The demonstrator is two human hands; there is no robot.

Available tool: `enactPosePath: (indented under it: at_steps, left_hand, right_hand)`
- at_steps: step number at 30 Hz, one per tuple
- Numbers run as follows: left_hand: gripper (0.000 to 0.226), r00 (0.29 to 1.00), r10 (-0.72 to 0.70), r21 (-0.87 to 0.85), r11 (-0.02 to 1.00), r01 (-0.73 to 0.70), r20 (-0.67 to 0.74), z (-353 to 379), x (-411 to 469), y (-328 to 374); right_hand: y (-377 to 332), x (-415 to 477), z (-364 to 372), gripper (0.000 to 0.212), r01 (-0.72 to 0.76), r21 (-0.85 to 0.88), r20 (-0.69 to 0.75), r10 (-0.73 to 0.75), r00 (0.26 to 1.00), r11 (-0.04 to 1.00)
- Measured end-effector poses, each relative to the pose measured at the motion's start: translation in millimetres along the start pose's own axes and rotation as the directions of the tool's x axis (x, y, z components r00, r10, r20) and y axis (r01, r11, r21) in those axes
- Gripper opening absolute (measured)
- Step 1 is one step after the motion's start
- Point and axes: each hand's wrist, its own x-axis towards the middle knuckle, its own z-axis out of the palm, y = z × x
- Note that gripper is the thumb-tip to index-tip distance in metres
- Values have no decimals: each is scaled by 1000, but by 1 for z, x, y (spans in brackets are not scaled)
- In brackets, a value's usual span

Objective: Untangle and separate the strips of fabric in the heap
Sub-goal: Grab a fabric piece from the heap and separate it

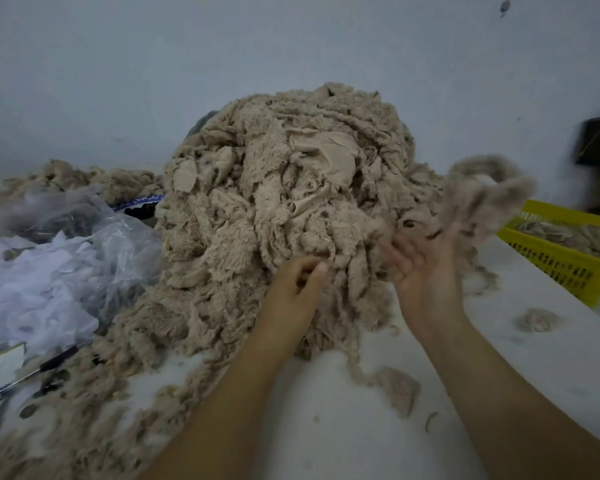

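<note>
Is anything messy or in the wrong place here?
Yes, a little. Fluffy bits have strayed from the heap: a small tuft and a bigger scrap lie loose on the white table, not in the yellow basket.

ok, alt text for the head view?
A heap of beige fuzzy fabric strips sits on a white table. The left hand curls at its front; the open right hand is beside a blurred strip, near a yellow basket.
</note>
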Motion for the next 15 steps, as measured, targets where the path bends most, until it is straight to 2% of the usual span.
enactPosePath:
  at_steps: [1,2,3,4,5,6,8,10,11,12,13,15]
  left_hand:
    - [29,1000,-14,70,997,13,14,1,1,-3]
    - [35,999,-37,152,988,30,37,1,2,-6]
    - [41,996,-65,248,968,48,62,1,3,-9]
    - [41,994,-82,349,936,50,79,2,5,-12]
    - [30,992,-78,425,905,29,97,2,6,-13]
    - [19,992,-64,459,888,6,111,2,6,-14]
    - [26,996,-14,422,906,-23,84,3,6,-16]
    - [25,999,-31,199,979,35,-23,2,7,-13]
    - [25,995,-81,44,996,83,-52,1,6,-12]
    - [27,987,-148,-119,983,141,-58,-1,5,-8]
    - [31,976,-213,-290,938,192,-43,-2,5,-5]
    - [36,947,-320,-556,794,245,-40,-7,7,-1]
  right_hand:
    - [9,-1,-2,54,-11,-269,-40,1,999,963]
    - [19,-1,-3,43,7,-528,-54,-42,998,849]
    - [27,-2,-3,31,40,-711,-27,-84,996,702]
    - [34,-2,-2,21,83,-815,31,-100,994,574]
    - [38,-4,0,14,120,-867,92,-80,992,483]
    - [40,-5,1,13,151,-898,145,-46,988,414]
    - [43,-7,0,19,203,-936,216,15,976,287]
    - [47,-7,-2,21,249,-960,259,76,963,127]
    - [48,-7,-3,17,260,-962,267,105,958,80]
    - [47,-5,-3,11,264,-961,272,115,955,78]
    - [46,-5,-3,10,257,-959,270,102,958,124]
    - [40,-5,-2,13,205,-938,219,19,975,280]
